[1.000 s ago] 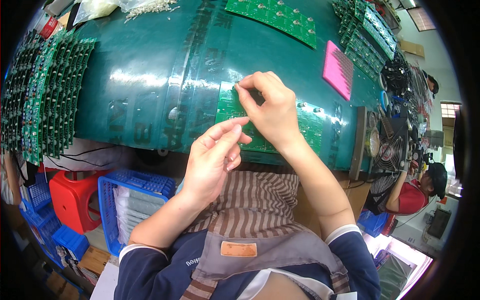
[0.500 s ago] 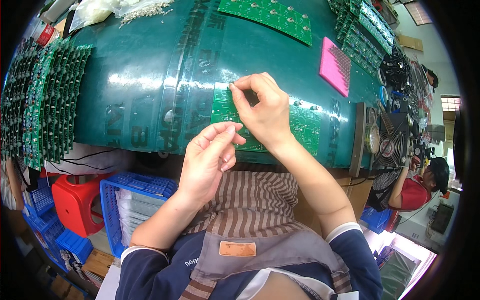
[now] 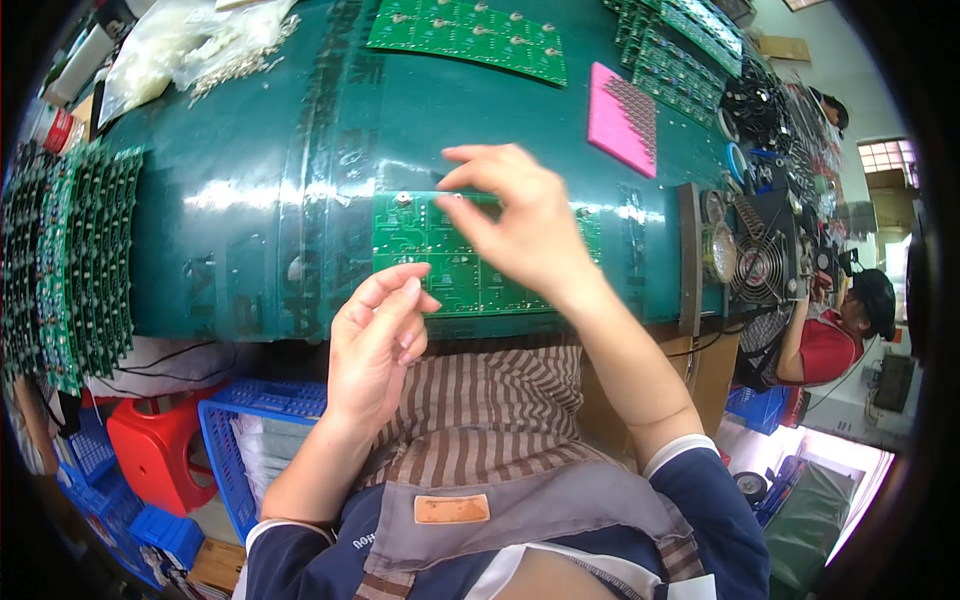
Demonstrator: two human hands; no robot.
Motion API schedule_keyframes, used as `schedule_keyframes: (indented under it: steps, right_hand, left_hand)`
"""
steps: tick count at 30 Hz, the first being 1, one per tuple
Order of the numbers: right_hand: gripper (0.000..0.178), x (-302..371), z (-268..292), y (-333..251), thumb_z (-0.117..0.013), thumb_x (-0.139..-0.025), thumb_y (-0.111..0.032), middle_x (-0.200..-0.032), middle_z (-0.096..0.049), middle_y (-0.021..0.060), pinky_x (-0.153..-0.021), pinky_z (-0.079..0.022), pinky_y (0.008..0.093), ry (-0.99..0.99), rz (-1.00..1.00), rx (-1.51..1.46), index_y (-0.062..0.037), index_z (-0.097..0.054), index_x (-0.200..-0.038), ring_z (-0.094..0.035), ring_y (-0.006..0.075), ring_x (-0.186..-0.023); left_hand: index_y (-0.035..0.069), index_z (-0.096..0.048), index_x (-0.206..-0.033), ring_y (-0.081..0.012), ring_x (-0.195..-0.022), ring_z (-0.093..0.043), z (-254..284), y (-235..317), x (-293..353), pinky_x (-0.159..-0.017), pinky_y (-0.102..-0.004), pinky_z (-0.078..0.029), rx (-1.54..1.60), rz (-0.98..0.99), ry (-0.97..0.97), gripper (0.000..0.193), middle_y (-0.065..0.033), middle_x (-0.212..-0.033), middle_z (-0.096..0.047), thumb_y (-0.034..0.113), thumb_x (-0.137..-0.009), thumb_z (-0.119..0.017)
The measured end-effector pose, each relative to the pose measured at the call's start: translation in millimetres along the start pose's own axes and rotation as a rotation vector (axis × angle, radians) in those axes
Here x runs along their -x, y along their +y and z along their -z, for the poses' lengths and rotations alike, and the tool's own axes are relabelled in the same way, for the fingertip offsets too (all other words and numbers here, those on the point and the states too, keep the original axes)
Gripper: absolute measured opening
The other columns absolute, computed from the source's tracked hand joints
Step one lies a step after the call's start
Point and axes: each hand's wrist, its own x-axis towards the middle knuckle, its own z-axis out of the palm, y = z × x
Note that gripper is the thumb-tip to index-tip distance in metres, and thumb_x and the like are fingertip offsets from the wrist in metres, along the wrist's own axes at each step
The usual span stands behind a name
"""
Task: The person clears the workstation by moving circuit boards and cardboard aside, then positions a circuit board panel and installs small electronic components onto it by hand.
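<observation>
A green circuit board (image 3: 455, 285) lies flat on the table in front of me. Near its far left corner stands a small round metallic component (image 3: 403, 199). Over the board, my right hand (image 3: 530, 220) is open, with thumb and index finger apart and nothing visible between them. It covers part of the board's middle. My left hand (image 3: 375, 335) is at the board's near left edge, thumb pressed against curled fingers. Whatever those fingers may hold is hidden.
Another populated green board (image 3: 470, 42) lies farther back. A pink block (image 3: 622, 125) with rows of small pieces sits at the far right, by stacked boards (image 3: 675, 75). Upright boards (image 3: 85, 260) line the left. A plastic bag (image 3: 160, 60) and loose pins (image 3: 240, 70) lie far left.
My right hand has opened from a pinch at the board's far edge and drawn off, leaving the small component in sight. My left hand keeps its curled pose. The whole view has shifted.
</observation>
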Motion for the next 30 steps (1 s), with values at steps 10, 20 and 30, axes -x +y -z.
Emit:
schedule_keyframes:
  steps: [10, 20, 30]
  right_hand:
    - [0.011, 20, 111, 162, -0.069, -0.071, -0.013, -0.077, -0.059, 0.0107, -0.069, -0.047, 0.0356, 0.377, -0.340, 0.518, -0.0045, -0.062, -0.076, -0.058, 0.0251, -0.074]
    - [0.007, 15, 99, 126, -0.062, -0.080, -0.009, -0.079, -0.062, 0.0078, -0.070, -0.045, 0.0343, 0.436, -0.298, 0.497, -0.0050, -0.057, -0.084, -0.058, 0.0221, -0.075]
    - [0.009, 61, 17, -49, -0.060, -0.079, 0.007, -0.089, -0.060, 0.0106, -0.080, -0.049, 0.0281, 0.067, -0.394, -0.969, 0.0034, -0.056, -0.087, -0.060, 0.0169, -0.087]
  left_hand:
    - [0.006, -0.052, -0.093, -0.0022, -0.052, -0.035, -4, -5, -1, -0.043, -0.0159, -0.028, -0.053, -0.069, -0.055, 0.009, -0.0068, -0.081, -0.057, 0.015, -0.090, -0.051]
    - [0.004, -0.056, -0.106, -0.0024, -0.053, -0.034, -9, -7, 4, -0.044, -0.0164, -0.028, -0.099, -0.048, -0.013, 0.020, -0.0079, -0.088, -0.059, 0.017, -0.092, -0.051]
    - [0.001, -0.059, -0.107, -0.0020, -0.054, -0.037, -14, -11, 9, -0.048, -0.0167, -0.030, 0.065, -0.006, -0.118, 0.023, -0.0037, -0.091, -0.062, 0.011, -0.087, -0.059]
